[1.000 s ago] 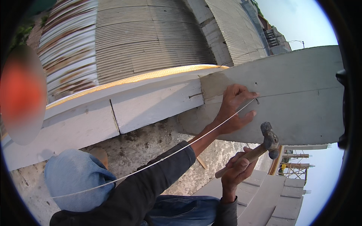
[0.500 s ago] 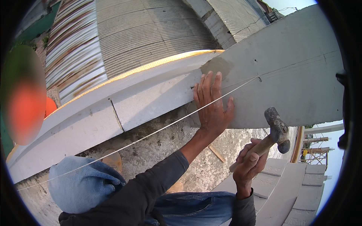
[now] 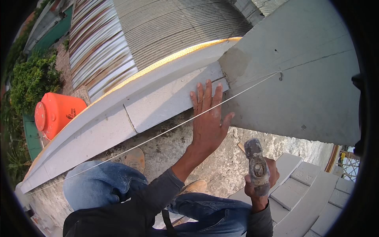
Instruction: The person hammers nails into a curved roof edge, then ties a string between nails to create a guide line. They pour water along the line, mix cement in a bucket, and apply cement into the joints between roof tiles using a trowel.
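Your left hand point(image 3: 207, 118) lies flat and open on the white block point(image 3: 173, 98), fingers spread, grasping nothing. The taut string point(image 3: 158, 136) runs just under your palm and ends at a nail point(image 3: 280, 75) in the grey slab point(image 3: 308, 79) right of the block. Your right hand point(image 3: 260, 183) is closed around a hammer point(image 3: 256, 164), head up, below the block. An orange bucket point(image 3: 57, 112) sits far left.

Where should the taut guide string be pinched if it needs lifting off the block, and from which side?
Probably pinch the string on its free span left of the left hand, coming from above. There it hangs clear of the white block; its far end is at the nail. The right hand holds the hammer.
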Available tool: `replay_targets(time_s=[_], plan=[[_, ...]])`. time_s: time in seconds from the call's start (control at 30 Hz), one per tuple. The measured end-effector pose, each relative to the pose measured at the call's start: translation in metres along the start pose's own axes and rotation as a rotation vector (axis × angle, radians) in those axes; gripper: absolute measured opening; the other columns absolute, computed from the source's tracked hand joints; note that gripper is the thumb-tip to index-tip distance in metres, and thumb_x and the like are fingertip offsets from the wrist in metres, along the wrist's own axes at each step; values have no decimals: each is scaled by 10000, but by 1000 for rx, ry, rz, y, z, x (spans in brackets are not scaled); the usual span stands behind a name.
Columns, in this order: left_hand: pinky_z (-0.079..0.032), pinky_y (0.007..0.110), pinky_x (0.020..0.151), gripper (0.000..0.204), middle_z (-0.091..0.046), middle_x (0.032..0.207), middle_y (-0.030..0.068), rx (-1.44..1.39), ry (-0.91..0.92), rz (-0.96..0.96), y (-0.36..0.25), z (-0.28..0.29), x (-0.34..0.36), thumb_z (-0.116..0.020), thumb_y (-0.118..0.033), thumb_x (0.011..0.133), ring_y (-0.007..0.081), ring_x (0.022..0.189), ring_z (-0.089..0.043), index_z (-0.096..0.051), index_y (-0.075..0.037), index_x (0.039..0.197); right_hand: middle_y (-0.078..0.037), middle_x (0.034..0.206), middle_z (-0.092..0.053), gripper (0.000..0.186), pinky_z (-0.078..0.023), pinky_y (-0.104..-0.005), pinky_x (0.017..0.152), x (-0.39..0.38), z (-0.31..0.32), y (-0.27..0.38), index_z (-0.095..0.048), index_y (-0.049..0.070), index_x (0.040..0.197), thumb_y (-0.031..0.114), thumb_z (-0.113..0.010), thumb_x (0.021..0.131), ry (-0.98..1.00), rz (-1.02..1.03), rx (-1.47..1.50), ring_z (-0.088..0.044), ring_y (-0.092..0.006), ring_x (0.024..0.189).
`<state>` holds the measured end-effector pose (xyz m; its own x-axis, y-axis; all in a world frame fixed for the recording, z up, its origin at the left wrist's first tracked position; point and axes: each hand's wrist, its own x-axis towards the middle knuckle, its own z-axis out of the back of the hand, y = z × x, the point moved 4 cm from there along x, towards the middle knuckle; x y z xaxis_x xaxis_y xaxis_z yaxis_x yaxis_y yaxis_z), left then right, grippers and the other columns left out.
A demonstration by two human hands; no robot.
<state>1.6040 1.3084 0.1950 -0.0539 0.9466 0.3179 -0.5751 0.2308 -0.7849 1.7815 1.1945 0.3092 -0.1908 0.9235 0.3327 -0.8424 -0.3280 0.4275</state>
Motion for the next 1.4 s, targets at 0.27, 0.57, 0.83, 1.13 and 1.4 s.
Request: replay_targets(time_s=[0.27, 0.57, 0.83, 1.13, 1.4], plan=[[-382, 511, 1252, 860, -369, 1714, 211, -1155, -388, 529, -45, 148, -60, -617, 60, 955, 337, 1534, -465, -234, -87, 1711, -111, 726, -665, 221, -475, -427, 585, -37, -15, -19, -639, 53, 862, 150, -835, 831, 303, -152, -45, -656, -331, 618], [-419, 457, 1224, 784, -396, 1699, 203, -1460, -441, 808, -89, 214, -57, -702, -85, 1007, 302, 1519, -471, -315, -76, 1689, -238, 729, -633, 321, -459, -507, 612, -79, -40, 32, -627, -37, 910, 241, -749, 1012, 606, -440, 118, -571, -407, 629], [-346, 548, 1240, 802, -457, 1627, 236, -338, 158, 989, -61, 253, -172, -736, -330, 984, 407, 1499, -443, -384, -59, 1652, -276, 926, -719, 273, -546, -570, 786, -125, -139, -11, -646, -80, 1036, 161, -687, 913, 1167, -490, -79, -716, -457, 850], [-397, 541, 1202, 947, -481, 1584, 321, -465, 164, 1712, -207, 405, -411, -542, -673, 1045, 506, 1456, -488, -356, 41, 1639, -306, 1177, -715, 551, -579, -555, 933, -103, -131, 7, -454, -24, 1436, 77, -693, 950, 1507, -334, -156, -734, -483, 1044], [-488, 535, 1124, 1247, -580, 1406, 427, -157, -164, 2045, -278, 413, -521, -739, -776, 852, 534, 1314, -617, -305, 119, 1604, -372, 1446, -534, 861, -562, -589, 962, -106, -85, -4, -160, 230, 1701, 188, -675, 1013, 1566, 43, -690, -673, -550, 1172]])
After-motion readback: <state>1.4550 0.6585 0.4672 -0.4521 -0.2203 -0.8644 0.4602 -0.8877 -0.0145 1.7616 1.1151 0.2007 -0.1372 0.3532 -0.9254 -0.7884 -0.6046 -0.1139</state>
